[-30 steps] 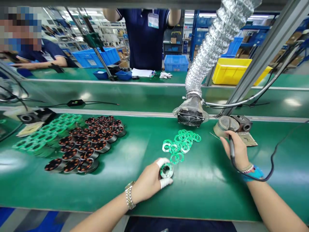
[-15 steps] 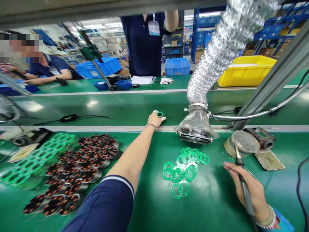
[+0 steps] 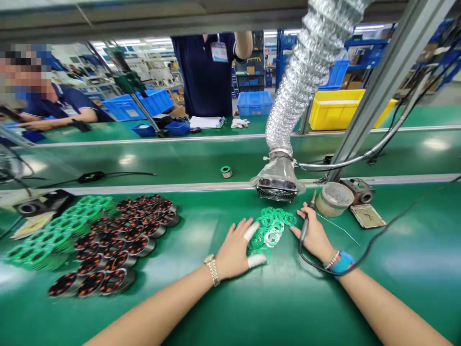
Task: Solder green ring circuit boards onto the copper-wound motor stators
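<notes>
My left hand [image 3: 236, 250] is open over the left side of a loose pile of green ring-shaped circuit boards [image 3: 276, 218]. White covers sit on its thumb and one finger, and the thumb lies by a ring. My right hand [image 3: 316, 235], just right of the pile, is closed round a soldering iron [image 3: 304, 228], whose tip points up and away from me. A thin strand of wire [image 3: 340, 229] lies beyond that hand. On the strip behind the bench ledge stands a small stator [image 3: 226, 171] with a green ring on top.
Rows of wound stators [image 3: 108, 262] and stacked green board panels [image 3: 46, 245] cover the left. A fume extractor [image 3: 275, 185] hangs behind the rings. At right are a round tub [image 3: 334, 199] and an iron stand [image 3: 360, 192]. The iron's cable [image 3: 378, 245] loops over my right wrist. Two people are opposite.
My left hand has let go of the small stator on the far strip and come back to the rings. My right hand, with the soldering iron, has moved left and away from me.
</notes>
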`<state>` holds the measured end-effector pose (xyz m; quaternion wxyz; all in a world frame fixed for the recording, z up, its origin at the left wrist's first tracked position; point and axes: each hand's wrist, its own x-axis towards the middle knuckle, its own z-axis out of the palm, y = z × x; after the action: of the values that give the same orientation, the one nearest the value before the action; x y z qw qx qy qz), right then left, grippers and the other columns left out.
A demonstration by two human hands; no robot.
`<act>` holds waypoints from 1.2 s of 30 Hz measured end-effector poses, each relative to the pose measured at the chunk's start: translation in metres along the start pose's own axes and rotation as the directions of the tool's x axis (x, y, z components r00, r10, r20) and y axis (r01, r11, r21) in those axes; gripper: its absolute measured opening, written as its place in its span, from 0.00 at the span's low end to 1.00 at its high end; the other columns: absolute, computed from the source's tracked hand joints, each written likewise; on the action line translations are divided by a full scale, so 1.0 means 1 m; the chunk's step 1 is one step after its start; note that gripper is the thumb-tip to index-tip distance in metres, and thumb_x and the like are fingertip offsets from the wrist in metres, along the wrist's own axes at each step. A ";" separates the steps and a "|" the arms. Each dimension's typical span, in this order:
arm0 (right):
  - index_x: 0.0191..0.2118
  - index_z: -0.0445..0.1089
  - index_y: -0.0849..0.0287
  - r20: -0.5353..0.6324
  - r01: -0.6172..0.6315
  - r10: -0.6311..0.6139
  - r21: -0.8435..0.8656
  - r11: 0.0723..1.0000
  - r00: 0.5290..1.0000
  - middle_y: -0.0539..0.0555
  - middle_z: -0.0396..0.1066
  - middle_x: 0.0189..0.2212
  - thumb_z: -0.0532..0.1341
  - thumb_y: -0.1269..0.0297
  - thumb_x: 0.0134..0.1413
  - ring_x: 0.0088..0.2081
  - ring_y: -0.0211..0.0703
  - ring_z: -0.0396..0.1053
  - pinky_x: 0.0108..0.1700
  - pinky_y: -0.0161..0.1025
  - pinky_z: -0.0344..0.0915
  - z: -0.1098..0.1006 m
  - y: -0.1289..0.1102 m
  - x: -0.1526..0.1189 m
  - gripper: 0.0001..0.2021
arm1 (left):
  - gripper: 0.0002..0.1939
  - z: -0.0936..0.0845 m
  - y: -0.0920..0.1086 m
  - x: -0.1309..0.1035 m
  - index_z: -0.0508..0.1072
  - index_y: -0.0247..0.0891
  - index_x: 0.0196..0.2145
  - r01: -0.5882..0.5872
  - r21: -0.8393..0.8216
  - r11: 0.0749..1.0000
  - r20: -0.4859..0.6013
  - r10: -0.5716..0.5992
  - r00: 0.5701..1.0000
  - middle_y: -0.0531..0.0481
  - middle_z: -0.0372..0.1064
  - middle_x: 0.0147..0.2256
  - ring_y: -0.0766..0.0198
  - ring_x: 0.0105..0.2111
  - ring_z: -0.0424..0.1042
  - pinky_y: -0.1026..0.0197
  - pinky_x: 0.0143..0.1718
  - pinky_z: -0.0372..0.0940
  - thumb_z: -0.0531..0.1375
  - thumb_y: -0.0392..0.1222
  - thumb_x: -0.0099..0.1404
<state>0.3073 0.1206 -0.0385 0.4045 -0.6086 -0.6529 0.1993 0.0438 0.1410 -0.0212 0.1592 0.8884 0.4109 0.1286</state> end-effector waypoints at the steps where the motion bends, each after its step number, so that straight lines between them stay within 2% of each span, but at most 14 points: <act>1: 0.49 0.50 0.56 -0.003 -0.028 0.028 0.017 0.999 1.000 0.65 0.52 0.58 0.63 0.68 0.45 0.52 0.52 0.65 0.51 0.50 0.65 0.005 -0.002 0.005 0.26 | 0.48 0.005 0.010 -0.007 0.48 0.41 0.61 -0.020 0.028 0.999 0.038 0.019 0.999 0.36 0.45 0.62 0.39 0.61 0.45 0.34 0.56 0.45 0.57 0.67 0.50; 3: 0.50 0.49 0.57 0.000 -0.038 0.038 0.031 0.999 0.999 0.66 0.52 0.57 0.62 0.71 0.44 0.52 0.51 0.65 0.48 0.47 0.68 0.014 -0.006 0.013 0.28 | 0.52 0.011 0.022 -0.003 0.47 0.42 0.62 -0.022 0.079 0.997 0.059 0.017 0.998 0.35 0.40 0.63 0.37 0.61 0.39 0.32 0.56 0.40 0.56 0.71 0.46; 6: 0.50 0.49 0.57 0.003 -0.019 0.019 0.036 0.999 1.000 0.65 0.58 0.53 0.61 0.73 0.43 0.49 0.50 0.67 0.44 0.45 0.69 0.021 -0.011 0.019 0.27 | 0.56 0.014 0.023 0.030 0.46 0.42 0.62 -0.022 0.115 0.993 0.069 0.014 0.998 0.34 0.35 0.64 0.36 0.62 0.37 0.30 0.55 0.38 0.55 0.74 0.42; 10: 0.50 0.50 0.57 0.015 0.015 -0.016 0.037 0.999 1.000 0.61 0.64 0.48 0.60 0.75 0.43 0.47 0.49 0.69 0.45 0.44 0.69 0.021 -0.017 0.005 0.27 | 0.55 0.012 0.015 0.066 0.49 0.43 0.61 -0.113 0.116 0.987 0.137 0.097 0.986 0.36 0.41 0.63 0.38 0.61 0.41 0.32 0.56 0.39 0.55 0.74 0.41; 12: 0.50 0.51 0.57 0.019 0.033 -0.033 0.035 0.999 0.999 0.62 0.63 0.49 0.60 0.74 0.43 0.47 0.48 0.69 0.45 0.44 0.69 0.021 -0.022 -0.010 0.27 | 0.51 0.011 0.011 0.066 0.52 0.45 0.60 -0.180 0.107 0.978 0.144 0.163 0.976 0.38 0.45 0.62 0.40 0.61 0.43 0.33 0.56 0.40 0.56 0.73 0.43; 15: 0.49 0.53 0.58 0.023 0.055 -0.055 0.030 0.998 0.998 0.63 0.59 0.53 0.60 0.72 0.43 0.47 0.47 0.69 0.46 0.42 0.69 0.023 -0.030 -0.031 0.25 | 0.45 0.011 0.007 0.051 0.58 0.46 0.58 -0.273 0.089 0.958 0.127 0.261 0.957 0.40 0.50 0.60 0.43 0.60 0.47 0.36 0.57 0.42 0.56 0.71 0.47; 19: 0.48 0.55 0.58 -0.010 0.076 -0.076 0.029 0.997 0.997 0.64 0.57 0.55 0.59 0.68 0.46 0.45 0.48 0.70 0.47 0.45 0.69 0.020 -0.037 -0.044 0.21 | 0.41 0.010 0.012 0.032 0.58 0.45 0.57 -0.263 0.115 0.958 0.062 0.257 0.964 0.39 0.50 0.60 0.45 0.60 0.49 0.38 0.57 0.44 0.56 0.68 0.50; 22: 0.48 0.55 0.60 -0.064 0.074 -0.071 0.036 0.997 0.995 0.68 0.56 0.55 0.57 0.62 0.49 0.44 0.53 0.70 0.45 0.51 0.69 0.014 -0.033 -0.048 0.20 | 0.45 0.005 0.018 0.021 0.54 0.43 0.59 -0.204 0.159 0.966 -0.002 0.207 0.978 0.38 0.46 0.62 0.44 0.60 0.47 0.38 0.58 0.44 0.56 0.68 0.50; 24: 0.48 0.56 0.60 -0.087 0.112 -0.115 -0.038 0.993 0.990 0.67 0.58 0.54 0.58 0.59 0.49 0.42 0.54 0.71 0.45 0.53 0.69 0.012 -0.026 -0.051 0.20 | 0.41 -0.004 0.015 0.010 0.54 0.42 0.59 -0.144 0.221 0.965 -0.036 0.156 0.987 0.41 0.47 0.62 0.48 0.61 0.48 0.41 0.59 0.44 0.54 0.66 0.53; 27: 0.50 0.57 0.61 -0.034 0.259 -0.267 -0.152 0.954 0.963 0.67 0.58 0.54 0.55 0.59 0.54 0.47 0.56 0.68 0.50 0.55 0.65 0.012 -0.013 -0.057 0.19 | 0.30 -0.030 -0.005 -0.015 0.58 0.46 0.57 0.106 0.369 0.924 -0.164 -0.048 0.985 0.50 0.51 0.61 0.54 0.61 0.49 0.49 0.61 0.42 0.53 0.58 0.59; 29: 0.51 0.57 0.61 -0.011 0.308 -0.315 -0.189 0.933 0.949 0.67 0.56 0.55 0.54 0.60 0.56 0.51 0.58 0.64 0.52 0.57 0.63 0.012 -0.011 -0.060 0.18 | 0.26 -0.053 -0.027 -0.034 0.60 0.41 0.55 0.298 0.390 0.872 -0.285 -0.193 0.939 0.46 0.52 0.60 0.51 0.60 0.49 0.47 0.60 0.41 0.53 0.50 0.61; 32: 0.52 0.55 0.61 -0.042 0.330 -0.346 -0.212 0.920 0.937 0.66 0.55 0.56 0.54 0.61 0.57 0.55 0.59 0.60 0.53 0.58 0.61 0.010 -0.020 -0.064 0.19 | 0.24 -0.086 -0.068 -0.056 0.64 0.26 0.51 0.541 0.333 0.772 -0.442 -0.379 0.813 0.27 0.54 0.56 0.38 0.59 0.48 0.33 0.55 0.40 0.56 0.42 0.59; 34: 0.53 0.54 0.60 -0.037 0.360 -0.374 -0.201 0.911 0.926 0.66 0.55 0.56 0.55 0.61 0.57 0.55 0.58 0.59 0.54 0.58 0.61 0.010 -0.034 -0.070 0.19 | 0.22 -0.099 -0.093 -0.063 0.67 0.25 0.47 0.622 0.286 0.729 -0.476 -0.455 0.752 0.25 0.56 0.54 0.34 0.58 0.48 0.29 0.53 0.40 0.58 0.40 0.56; 36: 0.53 0.55 0.60 0.035 0.399 -0.399 -0.173 0.901 0.916 0.65 0.54 0.57 0.55 0.63 0.57 0.55 0.57 0.60 0.53 0.56 0.63 0.012 -0.049 -0.081 0.19 | 0.16 -0.105 -0.111 -0.065 0.71 0.29 0.41 0.647 0.244 0.722 -0.465 -0.498 0.732 0.29 0.61 0.52 0.35 0.57 0.49 0.29 0.53 0.40 0.59 0.38 0.55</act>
<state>0.2618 0.0367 -0.0319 0.3813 -0.4957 -0.7785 0.0532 -0.1106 0.1774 0.0253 -0.0684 0.6858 0.7086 0.1509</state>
